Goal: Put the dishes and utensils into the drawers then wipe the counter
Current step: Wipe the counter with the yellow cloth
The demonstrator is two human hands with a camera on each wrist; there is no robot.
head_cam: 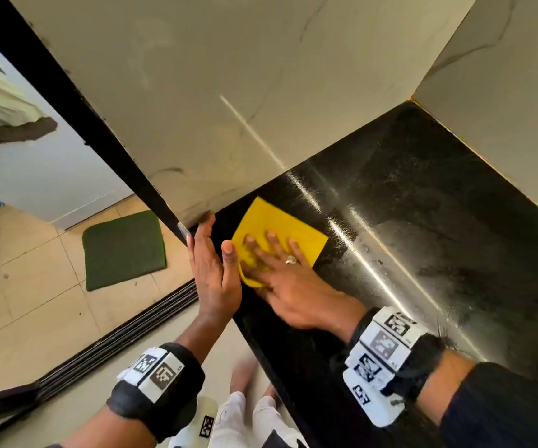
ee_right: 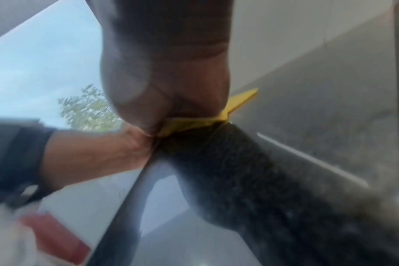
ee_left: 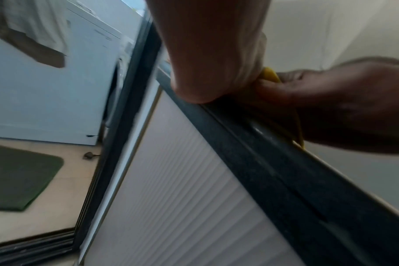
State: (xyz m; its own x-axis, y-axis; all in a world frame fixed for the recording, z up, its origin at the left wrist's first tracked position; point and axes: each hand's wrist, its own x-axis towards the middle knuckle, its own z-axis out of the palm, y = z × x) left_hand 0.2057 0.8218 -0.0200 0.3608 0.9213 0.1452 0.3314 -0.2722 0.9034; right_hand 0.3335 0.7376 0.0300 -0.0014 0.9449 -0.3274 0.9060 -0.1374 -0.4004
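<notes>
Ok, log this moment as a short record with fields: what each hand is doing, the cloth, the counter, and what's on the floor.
left hand: fingers straight, held edge-on at the counter's front edge, beside the cloth
right hand: flat, fingers spread, pressing the cloth down
cloth: yellow, lying near the counter's left end by the wall
counter: black, speckled, glossy with streaks
floor: green mat on beige tiles
dishes or utensils: none in view

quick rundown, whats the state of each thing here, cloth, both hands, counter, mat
yellow cloth: spread flat on the counter at its left end, against the wall
right hand: fingers straight, pressing flat on the cloth
left hand: fingers straight, held edge-on at the counter's left edge beside the cloth, holding nothing
black counter: smeared, with streaks of glare, no dishes in view
green mat: lying flat on the floor
</notes>
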